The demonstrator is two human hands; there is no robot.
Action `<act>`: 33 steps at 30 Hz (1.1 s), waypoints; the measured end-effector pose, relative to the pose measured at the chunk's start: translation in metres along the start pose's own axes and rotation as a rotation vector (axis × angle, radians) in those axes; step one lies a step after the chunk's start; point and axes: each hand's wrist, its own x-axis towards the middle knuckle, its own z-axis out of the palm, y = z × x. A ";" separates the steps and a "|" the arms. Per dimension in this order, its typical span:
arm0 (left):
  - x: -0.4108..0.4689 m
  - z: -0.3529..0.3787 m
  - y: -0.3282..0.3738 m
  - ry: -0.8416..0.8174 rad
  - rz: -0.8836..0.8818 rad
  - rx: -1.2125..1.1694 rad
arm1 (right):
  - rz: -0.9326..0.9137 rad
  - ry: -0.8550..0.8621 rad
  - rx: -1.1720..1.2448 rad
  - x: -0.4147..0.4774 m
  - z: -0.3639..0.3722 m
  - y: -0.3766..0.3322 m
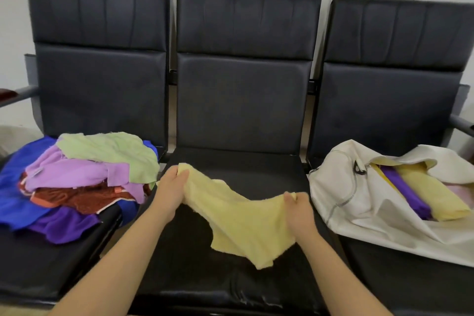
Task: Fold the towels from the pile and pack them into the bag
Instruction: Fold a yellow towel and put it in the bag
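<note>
- Two folded towels, at minimum, show in the bag point(341, 195). Confirm status.
- Confirmed. A folded purple towel point(405, 192) and a folded yellow towel point(436, 195) lie side by side in the bag's open mouth. The bag rests on the right seat point(410, 285), toward its back edge. A pale pink patch shows beside them. Whether it is a towel cannot be determined.
- Item in hand?
- One unfolded yellow towel point(243, 220), over the middle seat point(243, 167). The left hand point(170, 187) pinches one corner near the seat's left edge, thumb against fingers. The right hand point(297, 209) pinches the opposite end near the right edge. The cloth sags between the hands, and its lower part trails toward the front edge.
- Step in hand?
- Judged: spreading the towel ahead of the first fold. No fold is made yet.
- Work left?
- The pile point(84, 177) sits on the back half of the left seat point(38, 272). It contains green, lilac, rust-red, blue and purple towels, all crumpled. More items appear to remain there than show in the bag, so the task is likely short of halfway. Each remaining towel requires folding, then packing.
</note>
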 end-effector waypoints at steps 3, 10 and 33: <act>0.017 -0.026 0.049 -0.021 0.121 0.060 | 0.057 -0.081 0.406 0.021 -0.042 -0.044; 0.026 -0.072 0.170 -0.090 0.297 -0.139 | -0.167 -0.230 0.672 0.036 -0.134 -0.157; 0.007 -0.101 0.226 -0.027 0.414 0.793 | -0.085 -0.437 0.643 0.007 -0.160 -0.199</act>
